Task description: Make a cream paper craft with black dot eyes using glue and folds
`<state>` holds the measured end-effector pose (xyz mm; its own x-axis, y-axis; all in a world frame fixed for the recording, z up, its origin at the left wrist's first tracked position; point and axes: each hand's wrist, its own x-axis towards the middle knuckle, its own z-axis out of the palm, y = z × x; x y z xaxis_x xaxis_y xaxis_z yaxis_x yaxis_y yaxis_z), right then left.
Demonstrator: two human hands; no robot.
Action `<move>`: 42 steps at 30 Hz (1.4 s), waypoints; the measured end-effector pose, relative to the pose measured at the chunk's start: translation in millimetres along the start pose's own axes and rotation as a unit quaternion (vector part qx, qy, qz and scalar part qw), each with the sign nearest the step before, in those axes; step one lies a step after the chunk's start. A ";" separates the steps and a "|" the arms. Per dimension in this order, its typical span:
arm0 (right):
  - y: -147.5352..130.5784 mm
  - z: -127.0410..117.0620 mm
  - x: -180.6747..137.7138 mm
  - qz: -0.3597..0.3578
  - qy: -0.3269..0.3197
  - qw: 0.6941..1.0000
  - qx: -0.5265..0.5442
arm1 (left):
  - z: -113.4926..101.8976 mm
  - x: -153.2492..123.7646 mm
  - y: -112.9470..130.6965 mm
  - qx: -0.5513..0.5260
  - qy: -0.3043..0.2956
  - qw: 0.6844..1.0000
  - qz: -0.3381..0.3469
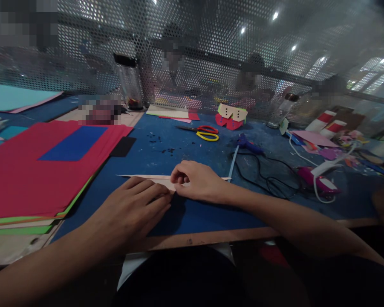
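Note:
A narrow piece of pale pink paper [163, 181] lies across the blue tabletop in front of me, with one long edge raised as if folded. My left hand [137, 207] rests flat over its left part, fingers stretched out and together. Over the right part, my right hand [201, 181] is curled, with thumb and forefinger closed at the paper's edge; the exact contact is partly hidden. The paper's right tip shows beyond my right wrist, beside a light blue strip [233, 163].
Red sheets [35, 179] are stacked left, with a blue rectangle [75, 143] and black card [123, 146]. Scissors [202, 131], black scraps and a red-and-cream paper piece [231, 116] lie ahead. A blue glue gun [249, 144], cables and a magenta glue gun [318, 180] lie right. A perforated metal screen [204, 59] stands behind.

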<state>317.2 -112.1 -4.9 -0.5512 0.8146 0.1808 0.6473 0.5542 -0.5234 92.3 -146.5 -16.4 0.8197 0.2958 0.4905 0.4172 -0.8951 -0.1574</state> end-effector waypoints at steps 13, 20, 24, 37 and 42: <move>1.0 0.9 1.0 0.009 0.000 1.000 0.007 | -0.2 -2.9 0.7 0.002 0.001 1.000 -0.003; 1.4 2.2 -1.7 -0.017 0.007 1.000 -0.009 | 0.0 -1.3 1.7 -0.024 0.009 0.999 -0.020; 0.5 2.3 -2.7 -0.017 0.009 1.000 -0.012 | -1.6 0.1 1.5 0.007 -0.003 1.000 -0.002; 3.4 2.8 0.3 -0.007 0.008 1.000 -0.002 | -2.3 -0.5 1.3 0.011 0.004 1.000 0.007; 1.1 1.0 0.7 0.004 0.001 1.000 -0.006 | 0.1 -3.2 1.2 0.012 0.003 1.000 0.001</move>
<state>316.9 -111.1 -6.2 -0.5445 0.8195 0.1788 0.6584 0.5497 -0.5141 90.2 -148.5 -18.3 0.8188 0.2917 0.4944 0.4241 -0.8878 -0.1786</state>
